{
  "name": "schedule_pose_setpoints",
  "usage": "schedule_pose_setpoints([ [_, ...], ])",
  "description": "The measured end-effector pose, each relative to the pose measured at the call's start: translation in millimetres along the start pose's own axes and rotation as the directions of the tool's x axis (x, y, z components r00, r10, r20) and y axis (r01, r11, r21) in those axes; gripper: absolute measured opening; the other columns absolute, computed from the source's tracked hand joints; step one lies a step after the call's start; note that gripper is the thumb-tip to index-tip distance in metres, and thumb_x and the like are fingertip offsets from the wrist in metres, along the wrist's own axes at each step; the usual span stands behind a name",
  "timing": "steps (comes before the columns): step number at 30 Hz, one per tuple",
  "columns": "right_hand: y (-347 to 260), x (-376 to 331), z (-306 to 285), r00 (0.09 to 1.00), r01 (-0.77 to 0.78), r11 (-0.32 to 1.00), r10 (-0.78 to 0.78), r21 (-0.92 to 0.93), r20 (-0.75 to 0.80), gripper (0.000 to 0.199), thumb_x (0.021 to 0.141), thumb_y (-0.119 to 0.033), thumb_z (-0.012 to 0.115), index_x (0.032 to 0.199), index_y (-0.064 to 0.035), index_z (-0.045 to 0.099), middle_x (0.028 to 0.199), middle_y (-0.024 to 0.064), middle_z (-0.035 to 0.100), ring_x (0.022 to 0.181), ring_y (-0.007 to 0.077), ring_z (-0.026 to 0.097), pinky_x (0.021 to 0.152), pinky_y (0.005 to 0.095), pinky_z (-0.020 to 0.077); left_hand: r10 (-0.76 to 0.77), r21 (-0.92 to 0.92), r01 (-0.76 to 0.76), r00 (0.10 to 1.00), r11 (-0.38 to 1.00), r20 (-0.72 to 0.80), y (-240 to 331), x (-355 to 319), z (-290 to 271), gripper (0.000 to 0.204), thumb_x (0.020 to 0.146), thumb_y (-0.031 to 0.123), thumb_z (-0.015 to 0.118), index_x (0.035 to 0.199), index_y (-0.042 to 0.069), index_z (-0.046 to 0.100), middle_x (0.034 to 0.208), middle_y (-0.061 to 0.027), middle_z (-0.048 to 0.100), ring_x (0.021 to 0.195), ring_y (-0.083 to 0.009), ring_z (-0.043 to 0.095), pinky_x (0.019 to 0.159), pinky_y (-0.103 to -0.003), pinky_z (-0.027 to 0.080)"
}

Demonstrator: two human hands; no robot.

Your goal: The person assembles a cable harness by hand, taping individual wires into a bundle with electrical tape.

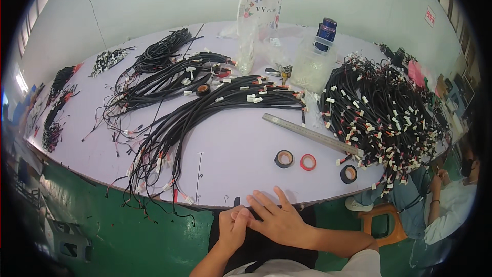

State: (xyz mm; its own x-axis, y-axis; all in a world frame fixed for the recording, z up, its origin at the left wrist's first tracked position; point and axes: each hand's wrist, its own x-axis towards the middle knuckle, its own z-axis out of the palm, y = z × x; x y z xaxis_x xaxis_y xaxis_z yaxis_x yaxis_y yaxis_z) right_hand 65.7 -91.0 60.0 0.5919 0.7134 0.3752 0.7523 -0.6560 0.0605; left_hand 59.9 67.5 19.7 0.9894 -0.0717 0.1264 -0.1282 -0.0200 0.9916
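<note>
My right hand (279, 218) lies flat with its fingers spread at the near edge of the pale table (230, 159), partly over my left hand (233, 225). My left hand is loosely curled beneath it and holds nothing I can make out. Just ahead on the table sit a black tape roll (284, 158), a red tape roll (308, 162) and another black tape roll (348, 174). A steel ruler (311, 134) lies slanted beyond them. A long bundle of black wire harnesses (205, 107) stretches from the table's middle and hangs over the front left edge.
A big heap of black tagged wires (384, 113) fills the right side. Smaller wire bundles (159, 54) lie at the back left. A clear plastic bag (312, 66), a blue can (326, 33) and a patterned bag (259, 13) stand at the back. Another person (446, 200) sits at the lower right beside an orange stool (379, 220).
</note>
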Motion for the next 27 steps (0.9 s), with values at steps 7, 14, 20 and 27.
schedule_pose_setpoints([
  [7, 2.1, 0.7, 7.6, 0.997, 0.067, 0.998, -0.067, 0.001, 0.036, 0.023, 0.087, -0.022, 0.050, 0.109, -0.0155, 0.054, 0.119, 0.0099, 0.058, 0.120, 0.0248, 0.048, 0.099, 0.0573, 0.0285, -0.047, -0.067, 0.046, 0.999, 0.997, -0.017, -1.8, -0.2, -2.9, 0.040, 0.092, 0.026, 0.044, 0.067, -0.003, 0.058, 0.057, -0.0053, 0.054, 0.053, -0.0089, 0.046, 0.049, -0.025, 0.036],
  [14, 28.5, 32.8, -12.6, 0.976, 0.209, 0.970, -0.198, 0.123, -0.092, 0.034, 0.085, -0.021, 0.050, 0.119, -0.0164, 0.055, 0.111, 0.0089, 0.060, 0.113, 0.0236, 0.053, 0.100, 0.0546, 0.0324, 0.126, -0.007, -0.126, 0.978, 0.992, 0.168, 16.8, 13.8, -35.2, 0.058, 0.094, 0.049, 0.038, 0.093, -0.004, 0.062, 0.071, -0.0092, 0.061, 0.062, -0.0163, 0.057, 0.057, -0.030, 0.045],
  [20, 132.2, 115.2, -6.6, 0.925, 0.189, 0.981, -0.191, -0.038, -0.328, 0.019, 0.072, -0.012, 0.064, 0.091, -0.0094, 0.066, 0.095, 0.0059, 0.062, 0.093, 0.0233, 0.059, 0.090, 0.0463, 0.0430, 0.151, 0.540, -0.048, 0.977, 0.840, -0.148, 35.6, 44.0, -119.6, 0.023, 0.083, 0.009, 0.061, 0.106, 0.003, 0.060, 0.070, -0.0056, 0.058, 0.061, -0.0125, 0.057, 0.056, -0.026, 0.045],
  [27, 306.0, 184.9, 70.9, 0.844, -0.430, 0.883, 0.467, 0.189, -0.265, 0.015, 0.073, -0.012, 0.062, 0.086, -0.0099, 0.070, 0.091, 0.0106, 0.064, 0.084, 0.0298, 0.062, 0.078, 0.0407, 0.0475, 0.305, 0.915, 0.023, 0.939, 0.403, -0.158, 38.2, 108.3, -158.3, 0.042, 0.069, 0.028, 0.076, 0.100, 0.007, 0.058, 0.091, -0.0077, 0.058, 0.080, -0.0268, 0.058, 0.067, -0.038, 0.047],
])
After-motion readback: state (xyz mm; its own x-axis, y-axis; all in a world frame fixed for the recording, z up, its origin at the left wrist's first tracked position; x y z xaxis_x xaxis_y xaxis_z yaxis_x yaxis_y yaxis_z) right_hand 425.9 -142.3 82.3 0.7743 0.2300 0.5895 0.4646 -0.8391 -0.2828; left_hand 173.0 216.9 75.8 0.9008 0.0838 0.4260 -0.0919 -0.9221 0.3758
